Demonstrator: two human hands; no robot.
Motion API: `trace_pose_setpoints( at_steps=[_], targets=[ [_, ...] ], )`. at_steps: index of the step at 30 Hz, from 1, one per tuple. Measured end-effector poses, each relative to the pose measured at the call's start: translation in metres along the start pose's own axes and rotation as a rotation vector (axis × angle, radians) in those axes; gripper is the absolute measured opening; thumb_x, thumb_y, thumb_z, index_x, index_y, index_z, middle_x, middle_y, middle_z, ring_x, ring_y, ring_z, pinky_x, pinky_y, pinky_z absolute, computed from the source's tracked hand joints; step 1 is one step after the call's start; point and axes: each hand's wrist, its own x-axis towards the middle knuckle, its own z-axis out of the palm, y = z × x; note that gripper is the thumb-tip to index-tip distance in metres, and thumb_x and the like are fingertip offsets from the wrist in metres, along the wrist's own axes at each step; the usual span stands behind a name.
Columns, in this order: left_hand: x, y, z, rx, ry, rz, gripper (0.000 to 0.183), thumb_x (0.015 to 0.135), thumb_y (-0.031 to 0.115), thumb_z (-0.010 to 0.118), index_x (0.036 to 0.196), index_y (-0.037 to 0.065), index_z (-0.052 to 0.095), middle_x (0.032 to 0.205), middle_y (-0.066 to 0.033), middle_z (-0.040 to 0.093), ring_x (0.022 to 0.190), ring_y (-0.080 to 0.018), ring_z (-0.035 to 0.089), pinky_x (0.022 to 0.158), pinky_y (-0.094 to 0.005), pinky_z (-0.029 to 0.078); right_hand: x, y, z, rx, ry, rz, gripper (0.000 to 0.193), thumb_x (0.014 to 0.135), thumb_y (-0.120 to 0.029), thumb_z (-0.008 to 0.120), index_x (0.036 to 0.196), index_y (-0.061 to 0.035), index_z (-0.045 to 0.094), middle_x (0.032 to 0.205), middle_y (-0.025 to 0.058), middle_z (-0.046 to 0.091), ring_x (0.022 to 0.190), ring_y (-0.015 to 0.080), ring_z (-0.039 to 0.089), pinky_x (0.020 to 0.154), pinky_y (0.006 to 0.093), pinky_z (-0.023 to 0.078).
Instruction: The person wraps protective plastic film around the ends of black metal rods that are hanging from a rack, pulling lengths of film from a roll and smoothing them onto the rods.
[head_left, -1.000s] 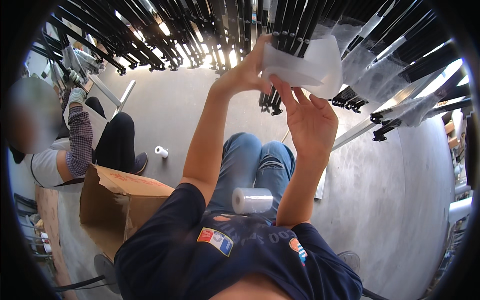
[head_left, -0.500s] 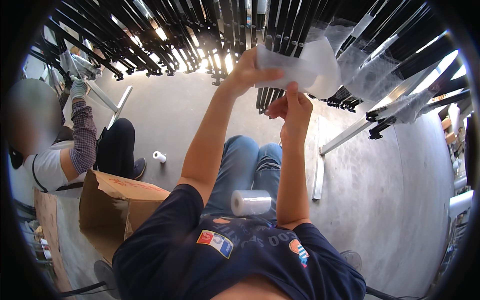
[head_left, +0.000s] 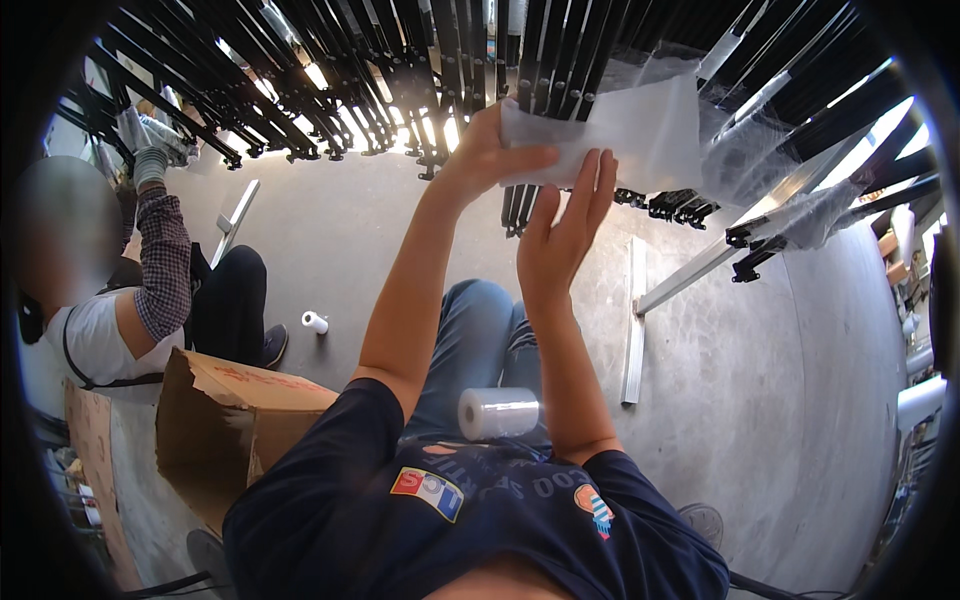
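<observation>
A translucent white sheet of wrapping (head_left: pixel 648 130) lies across the lower part of a bundle of black metal rods (head_left: pixel 560 60). My left hand (head_left: pixel 480 162) grips the bundle's left side, its thumb pressed over the sheet and its other fingers hidden behind. Just below the sheet is my right hand (head_left: pixel 565 235), open, fingers stretched upward, with the fingertips at the sheet's lower edge. On my lap rests a roll of clear plastic film (head_left: pixel 500 413).
A co-worker (head_left: pixel 150 270) sits at the left, hands raised to other rods. An open cardboard box (head_left: pixel 250 400) stands at my left. A small white roll (head_left: pixel 315 322) is on the floor. Right of me are a metal frame leg (head_left: pixel 633 320) and film-wrapped rods (head_left: pixel 800 215).
The white sheet's right part has spread flatter and farther right. My right hand has gone from curled fingers to straight ones and shifted left. My left hand stays at the bundle.
</observation>
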Motion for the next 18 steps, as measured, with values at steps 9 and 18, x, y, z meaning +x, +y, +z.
trace_pose_setpoints(
  at_steps=[9,18],
  targets=[
    [-0.005,0.003,-0.005,-0.015,0.028,-0.019,0.046,0.064,0.014,0.072,0.102,-0.001,0.052,0.091,-0.0097,0.06,0.083,-0.0152,0.057,0.072,-0.0262,0.046,0.039,0.023,0.005,0.653,-0.253,0.235,0.056,0.077,-0.021,0.06,0.123,0.0005,0.037,0.113,0.0174,0.047,0.101,0.0225,0.049,0.083,0.0308,0.04],
    [-0.015,0.014,0.013,0.046,0.174,0.085,0.045,0.064,0.017,0.072,0.101,0.0,0.052,0.098,-0.0096,0.056,0.084,-0.0157,0.057,0.07,-0.0258,0.047,0.059,0.036,0.004,1.189,-0.536,0.494,0.044,0.071,-0.022,0.067,0.106,0.0007,0.052,0.092,0.0056,0.059,0.084,0.011,0.054,0.074,0.0225,0.043]
  ],
)
